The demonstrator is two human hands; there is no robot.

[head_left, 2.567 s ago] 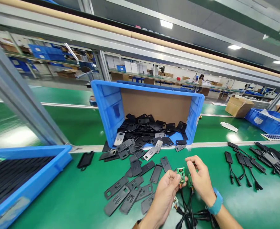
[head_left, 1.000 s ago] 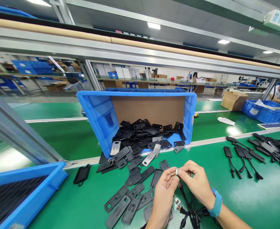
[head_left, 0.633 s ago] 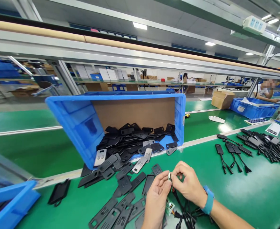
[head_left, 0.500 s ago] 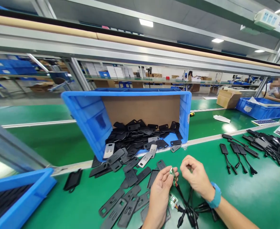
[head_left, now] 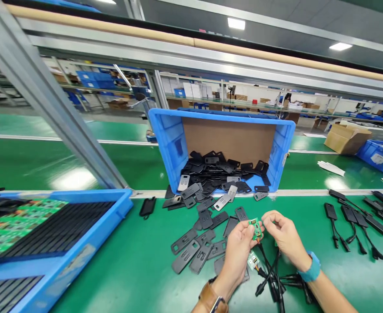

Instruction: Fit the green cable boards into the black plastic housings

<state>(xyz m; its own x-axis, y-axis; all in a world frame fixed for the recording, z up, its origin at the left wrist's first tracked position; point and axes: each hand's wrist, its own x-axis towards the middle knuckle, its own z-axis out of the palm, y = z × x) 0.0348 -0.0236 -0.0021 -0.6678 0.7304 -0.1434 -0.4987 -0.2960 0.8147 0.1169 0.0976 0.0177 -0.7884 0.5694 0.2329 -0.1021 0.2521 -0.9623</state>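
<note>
My left hand [head_left: 238, 248] is closed, thumb and fingers pinching a small green circuit board [head_left: 255, 229] whose wires run down to black cables [head_left: 271, 271]. Close beside the board's right edge, my right hand [head_left: 284, 234] has its fingers curled in a pinch; whatever is between them is hidden. A second circuit board [head_left: 253, 260], paler, hangs at the cables just below my left hand. Black plastic covers [head_left: 191, 252] with slots lie scattered to the left of my hands.
A blue crate [head_left: 224, 114] on its side spills more black covers behind my hands. At left stands a blue tray [head_left: 113, 217] with circuit boards and black strips. Finished-looking cased cables [head_left: 349, 213], a white glove [head_left: 331, 168] and a cardboard box [head_left: 346, 137] are at right.
The view has swung left, bringing the tray of circuit boards into sight. The board in my left hand now faces the camera more, and my right hand has come closer to it.
</note>
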